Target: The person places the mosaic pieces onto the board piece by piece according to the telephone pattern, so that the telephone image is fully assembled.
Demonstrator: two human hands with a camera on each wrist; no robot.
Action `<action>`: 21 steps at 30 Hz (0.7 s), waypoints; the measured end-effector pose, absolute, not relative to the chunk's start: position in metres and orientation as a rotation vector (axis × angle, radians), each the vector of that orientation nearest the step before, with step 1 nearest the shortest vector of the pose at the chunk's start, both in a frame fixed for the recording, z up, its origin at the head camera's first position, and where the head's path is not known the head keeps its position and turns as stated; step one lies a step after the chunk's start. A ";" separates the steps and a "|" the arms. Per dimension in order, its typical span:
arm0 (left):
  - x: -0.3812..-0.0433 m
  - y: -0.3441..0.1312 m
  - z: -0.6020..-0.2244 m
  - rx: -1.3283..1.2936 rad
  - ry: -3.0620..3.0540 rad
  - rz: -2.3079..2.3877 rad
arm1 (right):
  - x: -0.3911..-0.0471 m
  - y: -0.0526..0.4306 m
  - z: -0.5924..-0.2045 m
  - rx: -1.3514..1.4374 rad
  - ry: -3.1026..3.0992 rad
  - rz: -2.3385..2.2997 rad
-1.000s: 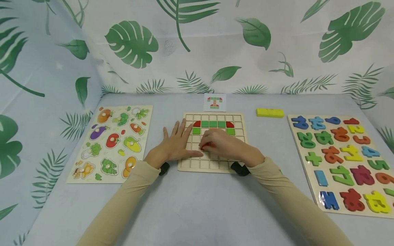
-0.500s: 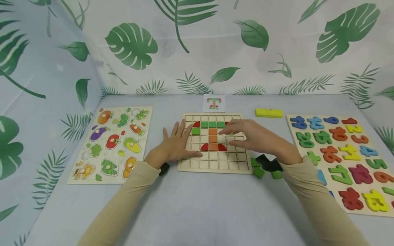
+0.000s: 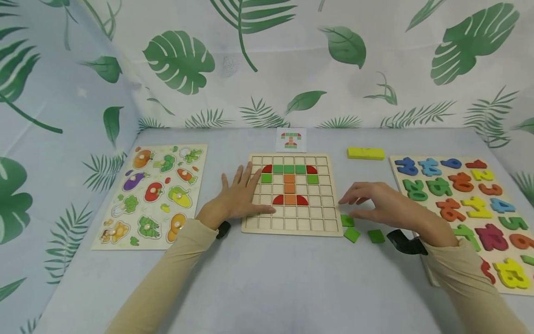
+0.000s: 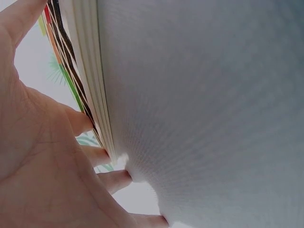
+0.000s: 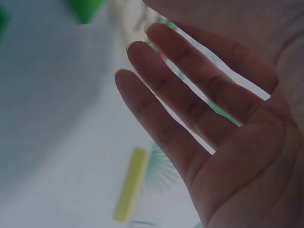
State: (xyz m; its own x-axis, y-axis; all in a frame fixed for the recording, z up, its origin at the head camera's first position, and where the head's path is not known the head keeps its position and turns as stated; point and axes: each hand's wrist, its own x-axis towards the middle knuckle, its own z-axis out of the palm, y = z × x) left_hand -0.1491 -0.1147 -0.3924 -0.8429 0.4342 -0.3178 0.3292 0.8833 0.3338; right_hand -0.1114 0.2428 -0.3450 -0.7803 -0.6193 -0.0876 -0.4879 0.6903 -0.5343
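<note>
A square wooden grid board (image 3: 317, 218) lies mid-table, with red quarter-round, green and orange square tiles set in a T-like pattern. My left hand (image 3: 233, 195) rests spread on its left edge, thumb over the lower cells; in the left wrist view the fingers reach past the board's side (image 4: 90, 71). Just right of the board, my right hand (image 3: 381, 206) hovers with loosely bent fingers, holding nothing. Below its fingertips lie loose green square tiles: one by the board edge (image 3: 347, 221), one turned diagonally (image 3: 352, 235), and another (image 3: 376, 236) farther right.
Behind the board lies a small pattern card (image 3: 291, 139). A yellow block (image 3: 365, 153) is at the back right. To the left is a vegetable puzzle board (image 3: 142, 199); to the right, a number puzzle board (image 3: 425, 250), partly under the right forearm. Leaf-print cloth walls rise behind.
My right hand has let go of a red tile on the grid and moved right, off the board to above the loose green tiles. The left hand has stayed in place.
</note>
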 end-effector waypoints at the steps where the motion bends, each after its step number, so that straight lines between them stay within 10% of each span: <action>1: -0.149 -0.115 -0.392 0.563 2.663 0.377 | -0.110 0.245 -0.348 -0.869 2.635 -0.722; 21: -0.149 -0.115 -0.393 0.574 2.670 0.380 | -0.113 0.251 -0.366 -0.913 2.567 -0.765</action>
